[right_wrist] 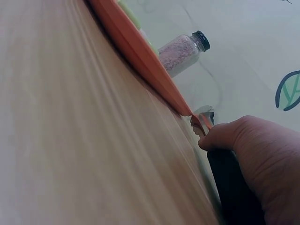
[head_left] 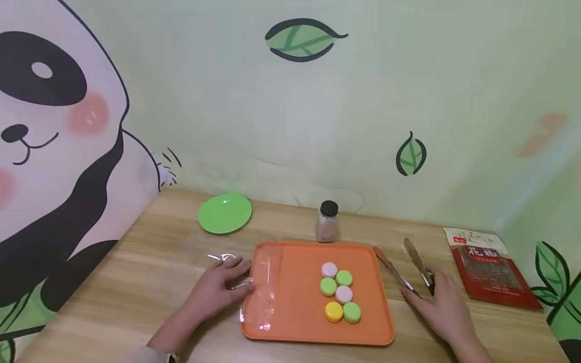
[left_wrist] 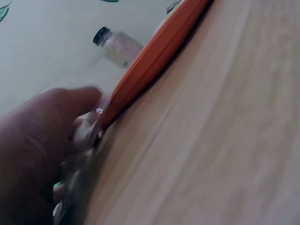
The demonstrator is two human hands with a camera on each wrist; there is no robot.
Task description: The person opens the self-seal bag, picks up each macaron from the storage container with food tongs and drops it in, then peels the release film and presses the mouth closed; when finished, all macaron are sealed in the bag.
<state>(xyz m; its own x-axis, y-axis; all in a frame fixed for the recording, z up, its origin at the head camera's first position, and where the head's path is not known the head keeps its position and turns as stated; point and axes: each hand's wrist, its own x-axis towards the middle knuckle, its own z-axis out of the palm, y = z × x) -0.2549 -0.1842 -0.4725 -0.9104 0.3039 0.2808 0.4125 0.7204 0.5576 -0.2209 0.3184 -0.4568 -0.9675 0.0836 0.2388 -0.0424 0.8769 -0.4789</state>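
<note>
In the head view, my left hand (head_left: 222, 282) grips a clear plastic package (head_left: 263, 297) whose sheet overlaps the left side of the orange tray (head_left: 299, 322). Its exact shape is hard to make out; in the left wrist view the thumb presses against shiny clear plastic (left_wrist: 86, 129). My right hand (head_left: 438, 305) holds tongs (head_left: 415, 259) beside the tray's right edge, their two arms spread apart. On the tray's right half sit several macarons: pink (head_left: 329, 270), green (head_left: 328, 287) and one yellow (head_left: 333, 312). Nothing is between the tongs' tips.
Behind the tray stands a jar (head_left: 327, 227) with a black lid and pinkish contents. A green plate (head_left: 225, 214) lies at the back left. At the right is a red and white food packet (head_left: 492, 275). A patterned wall (head_left: 299, 126) borders the wooden table (head_left: 154, 252).
</note>
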